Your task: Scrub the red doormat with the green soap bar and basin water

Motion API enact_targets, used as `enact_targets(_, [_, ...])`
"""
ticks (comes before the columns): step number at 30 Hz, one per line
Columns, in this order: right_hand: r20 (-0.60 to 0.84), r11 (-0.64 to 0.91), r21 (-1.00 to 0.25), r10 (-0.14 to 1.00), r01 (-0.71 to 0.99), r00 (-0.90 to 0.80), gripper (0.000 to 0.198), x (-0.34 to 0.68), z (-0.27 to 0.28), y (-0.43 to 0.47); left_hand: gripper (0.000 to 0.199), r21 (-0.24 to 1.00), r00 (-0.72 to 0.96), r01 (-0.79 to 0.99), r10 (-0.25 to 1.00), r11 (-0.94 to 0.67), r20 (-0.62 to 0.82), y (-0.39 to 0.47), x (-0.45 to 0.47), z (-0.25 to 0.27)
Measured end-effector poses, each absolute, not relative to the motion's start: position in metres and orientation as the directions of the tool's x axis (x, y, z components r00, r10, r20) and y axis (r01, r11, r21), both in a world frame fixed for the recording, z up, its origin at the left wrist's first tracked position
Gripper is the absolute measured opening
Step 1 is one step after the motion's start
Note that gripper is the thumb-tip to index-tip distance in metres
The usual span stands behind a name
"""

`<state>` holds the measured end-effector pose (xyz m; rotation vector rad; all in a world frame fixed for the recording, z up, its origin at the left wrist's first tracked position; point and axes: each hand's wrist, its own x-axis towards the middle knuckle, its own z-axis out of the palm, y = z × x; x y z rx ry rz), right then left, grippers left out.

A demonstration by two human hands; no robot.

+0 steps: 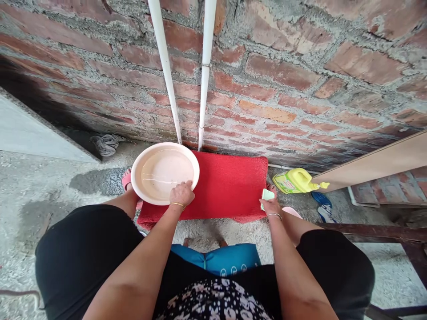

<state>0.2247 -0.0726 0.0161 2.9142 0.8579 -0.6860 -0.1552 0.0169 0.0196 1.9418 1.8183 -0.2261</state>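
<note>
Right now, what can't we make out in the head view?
All in the head view:
Palm side of the left hand: hidden by the hand's own back.
Near end of the pale green block: covered by the right hand.
Part of the red cloth: behind the basin.
Print on the yellow jug: too small.
White pipes: cut off by the top edge.

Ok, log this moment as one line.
left hand: on rim of basin; right hand: holding pale green object; red cloth: under basin

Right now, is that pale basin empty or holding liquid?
Holding clear liquid: the basin shows a fluid line along its inner wall and bright reflections.
</note>
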Motion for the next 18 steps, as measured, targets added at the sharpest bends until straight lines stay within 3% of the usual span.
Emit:
enact_targets(3, [-0.417, -0.77, -0.171, 0.622, 0.614, 0.663, 0.04, 0.184, 0.012, -0.067, 0.045, 0.224, 0.107, 0.975, 0.897, -0.009, -0.43, 0.017, -0.155, 0.022])
enact_targets(7, [-0.379, -0.422, -0.172, 0.863, 0.89, 0.336, 0.04, 0.091, 0.008, -0.043, 0.046, 0.211, 0.108, 0.977, 0.893, -0.015, -0.437, 0.017, -0.156, 0.024])
enact_targets(10, [-0.368, -0.129, -0.169, 0.928, 0.977, 0.059, 0.037, 0.041, 0.006, -0.025, 0.046, 0.193, 0.108, 0.981, 0.896, -0.026, -0.431, 0.018, -0.155, 0.023])
enact_targets(12, [-0.36, -0.034, -0.171, 0.933, 0.985, -0.03, 0.036, 0.032, 0.006, -0.014, 0.044, 0.183, 0.107, 0.983, 0.895, -0.029, -0.432, 0.019, -0.155, 0.022])
enact_targets(15, [-0.403, -0.143, -0.15, 0.912, 0.978, 0.072, 0.039, 0.06, 0.005, -0.005, 0.043, 0.172, 0.106, 0.985, 0.892, -0.033, -0.439, 0.02, -0.154, 0.021])
enact_targets(18, [-0.431, -0.455, -0.088, 0.819, 0.886, 0.378, 0.046, 0.123, 0.004, -0.012, 0.042, 0.169, 0.101, 0.985, 0.892, -0.028, -0.44, 0.02, -0.154, 0.02])
